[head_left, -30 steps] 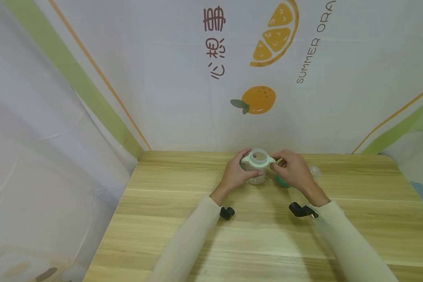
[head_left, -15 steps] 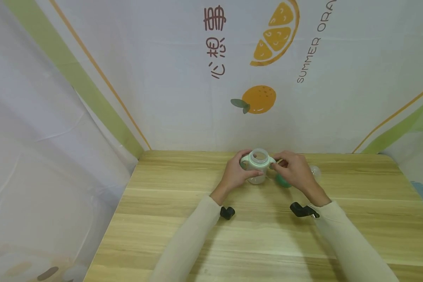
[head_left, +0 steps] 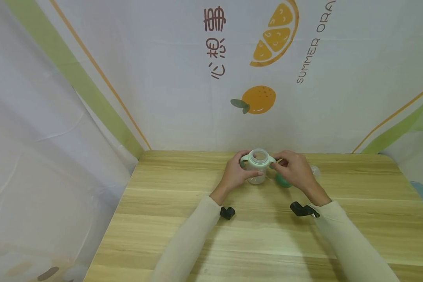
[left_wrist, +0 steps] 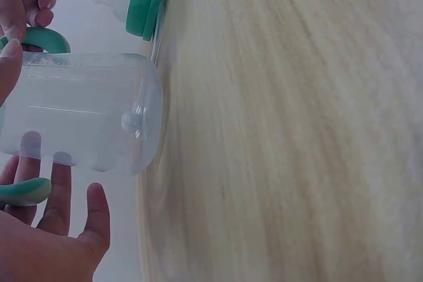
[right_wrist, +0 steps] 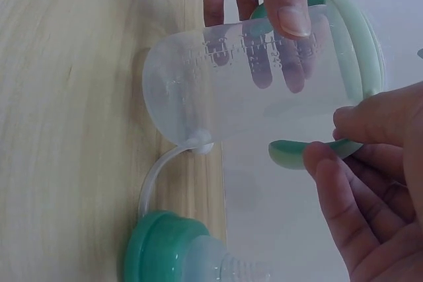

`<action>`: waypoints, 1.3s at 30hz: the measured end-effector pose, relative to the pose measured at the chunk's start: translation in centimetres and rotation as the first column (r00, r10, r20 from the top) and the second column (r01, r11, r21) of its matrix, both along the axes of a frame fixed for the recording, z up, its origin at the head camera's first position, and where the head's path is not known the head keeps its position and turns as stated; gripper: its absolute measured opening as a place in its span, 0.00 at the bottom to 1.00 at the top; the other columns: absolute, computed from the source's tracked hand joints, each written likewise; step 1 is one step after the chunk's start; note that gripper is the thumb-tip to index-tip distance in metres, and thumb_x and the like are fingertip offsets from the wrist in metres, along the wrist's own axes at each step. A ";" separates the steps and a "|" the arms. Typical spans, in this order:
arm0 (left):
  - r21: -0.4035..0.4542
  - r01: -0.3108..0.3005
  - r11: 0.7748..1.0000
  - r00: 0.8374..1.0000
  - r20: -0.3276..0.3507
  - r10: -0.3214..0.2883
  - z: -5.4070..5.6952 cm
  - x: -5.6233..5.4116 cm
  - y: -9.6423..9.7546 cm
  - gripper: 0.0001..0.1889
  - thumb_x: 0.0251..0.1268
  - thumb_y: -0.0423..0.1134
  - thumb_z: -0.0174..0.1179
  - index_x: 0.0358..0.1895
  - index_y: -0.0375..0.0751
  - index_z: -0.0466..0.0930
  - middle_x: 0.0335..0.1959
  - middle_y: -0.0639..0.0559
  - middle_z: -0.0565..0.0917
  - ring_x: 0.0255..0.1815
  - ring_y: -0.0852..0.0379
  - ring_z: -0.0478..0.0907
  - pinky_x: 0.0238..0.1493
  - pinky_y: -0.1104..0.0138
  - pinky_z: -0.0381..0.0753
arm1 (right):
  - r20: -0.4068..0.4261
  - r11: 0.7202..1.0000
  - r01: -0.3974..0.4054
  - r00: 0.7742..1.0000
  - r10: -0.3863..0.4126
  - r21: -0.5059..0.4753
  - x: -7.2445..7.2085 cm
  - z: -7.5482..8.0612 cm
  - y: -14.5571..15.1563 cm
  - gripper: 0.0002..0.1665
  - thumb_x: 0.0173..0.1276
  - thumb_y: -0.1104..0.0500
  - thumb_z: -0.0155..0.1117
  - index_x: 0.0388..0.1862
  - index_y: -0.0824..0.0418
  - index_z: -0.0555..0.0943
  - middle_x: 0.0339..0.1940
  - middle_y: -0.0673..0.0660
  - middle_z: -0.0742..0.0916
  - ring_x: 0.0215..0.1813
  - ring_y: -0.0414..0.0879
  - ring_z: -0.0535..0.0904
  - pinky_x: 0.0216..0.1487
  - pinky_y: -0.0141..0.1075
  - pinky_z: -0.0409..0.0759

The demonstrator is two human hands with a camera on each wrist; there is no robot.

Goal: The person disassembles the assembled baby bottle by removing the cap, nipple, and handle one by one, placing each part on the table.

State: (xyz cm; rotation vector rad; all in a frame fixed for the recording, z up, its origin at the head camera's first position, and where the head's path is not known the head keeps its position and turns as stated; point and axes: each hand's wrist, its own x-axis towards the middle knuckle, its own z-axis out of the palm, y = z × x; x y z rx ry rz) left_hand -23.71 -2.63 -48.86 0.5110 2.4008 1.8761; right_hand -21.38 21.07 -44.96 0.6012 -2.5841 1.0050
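Observation:
A clear baby bottle (head_left: 256, 179) stands upright with its mouth uncovered, near the table's far edge. Round its neck sits a pale green ring (right_wrist: 355, 47) with two handles. My left hand (head_left: 234, 174) holds the bottle's body, thumb in front and fingers behind it. Between thumb and finger, my right hand (head_left: 297, 172) pinches the right-hand handle (right_wrist: 289, 154). Beside the bottle, a green cap (left_wrist: 142, 4) with a clear nipple (right_wrist: 215, 263) lies on the table. From the cap, a clear straw (right_wrist: 156, 168) runs to a small white ball (right_wrist: 201, 142) by the bottle's base.
Behind my right hand, a clear dome cover (head_left: 315, 171) shows in part. The wooden table (head_left: 183, 172) ends just beyond the bottle, where a printed white curtain (head_left: 183, 98) hangs. Black camera mounts (head_left: 302, 210) stick out from both wrists.

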 end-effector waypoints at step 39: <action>0.007 -0.011 1.000 1.000 0.023 0.011 0.2 0.2 0.0 0.41 0.59 0.38 0.86 0.76 0.42 0.77 0.65 0.53 0.84 0.66 0.54 0.78 0.68 0.57 0.80 | -0.076 0.999 0.023 0.997 -0.025 -0.028 -0.1 1.3 -0.1 0.07 0.72 0.69 0.77 0.47 0.67 0.92 0.41 0.62 0.93 0.34 0.54 0.91 0.36 0.48 0.89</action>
